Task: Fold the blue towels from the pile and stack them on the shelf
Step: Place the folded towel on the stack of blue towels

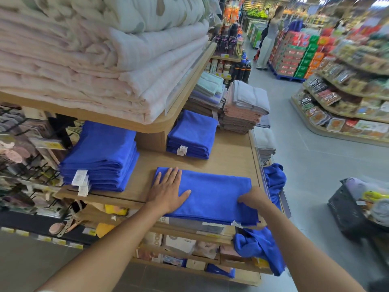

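You are in the middle of a fold. One blue towel (214, 194) lies flat and long on the wooden shelf (231, 157), right in front of you, near the front edge. Your left hand (168, 190) is open, fingers straight and spread, and presses down on the towel's 9 o'clock end. Your right hand (254, 198) is curled and grips the 3 o'clock end. I think the next move is to lift that end and bring it over toward 9 o'clock, so the towel gets short like the others. Keep the left hand down so the cloth does not slide, and line up the edges. Then it can go on a stack: the left stack (101, 152) sits at 10 o'clock and the back stack (192, 133) at 12 o'clock. The pile (273, 178) of loose blue towels hangs off the shelf at 3 o'clock, with more of it at 5 o'clock lower down, so there is a lot left to do. Your right fingertips are tucked out of sight. I cannot count the towel's layers or how many towels are in the pile. The white tags (80, 178) are too small to read.
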Demonstrator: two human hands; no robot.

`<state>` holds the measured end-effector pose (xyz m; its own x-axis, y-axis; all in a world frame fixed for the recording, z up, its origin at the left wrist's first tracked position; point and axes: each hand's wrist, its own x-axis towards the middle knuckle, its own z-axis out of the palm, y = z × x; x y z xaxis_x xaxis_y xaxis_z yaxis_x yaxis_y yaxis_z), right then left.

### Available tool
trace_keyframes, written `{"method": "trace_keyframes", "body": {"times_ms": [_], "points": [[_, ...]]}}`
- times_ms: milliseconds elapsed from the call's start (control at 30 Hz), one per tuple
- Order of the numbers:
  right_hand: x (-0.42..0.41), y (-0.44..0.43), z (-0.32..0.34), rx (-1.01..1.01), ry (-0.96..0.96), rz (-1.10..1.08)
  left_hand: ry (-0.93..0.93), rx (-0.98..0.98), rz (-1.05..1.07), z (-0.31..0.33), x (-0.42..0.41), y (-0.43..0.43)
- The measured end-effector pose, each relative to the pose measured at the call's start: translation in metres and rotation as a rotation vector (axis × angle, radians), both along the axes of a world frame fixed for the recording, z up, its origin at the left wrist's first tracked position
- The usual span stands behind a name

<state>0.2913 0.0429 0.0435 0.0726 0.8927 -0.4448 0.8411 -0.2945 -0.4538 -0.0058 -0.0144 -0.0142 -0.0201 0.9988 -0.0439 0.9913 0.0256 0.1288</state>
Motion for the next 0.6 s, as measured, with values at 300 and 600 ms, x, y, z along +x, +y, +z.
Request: {"method": "trace_keyframes", "body": {"times_ms": [300, 600], "points": [[0.008, -0.007, 0.014, -0.142, 0.628, -0.399, 0.002, -0.003, -0.153, -0.011, 0.054, -0.043], [0.016, 0.003, 0.068, 0.189, 0.588, -0.245, 0.012, -0.064, -0.188, 0.000, 0.097, -0.015]]}}
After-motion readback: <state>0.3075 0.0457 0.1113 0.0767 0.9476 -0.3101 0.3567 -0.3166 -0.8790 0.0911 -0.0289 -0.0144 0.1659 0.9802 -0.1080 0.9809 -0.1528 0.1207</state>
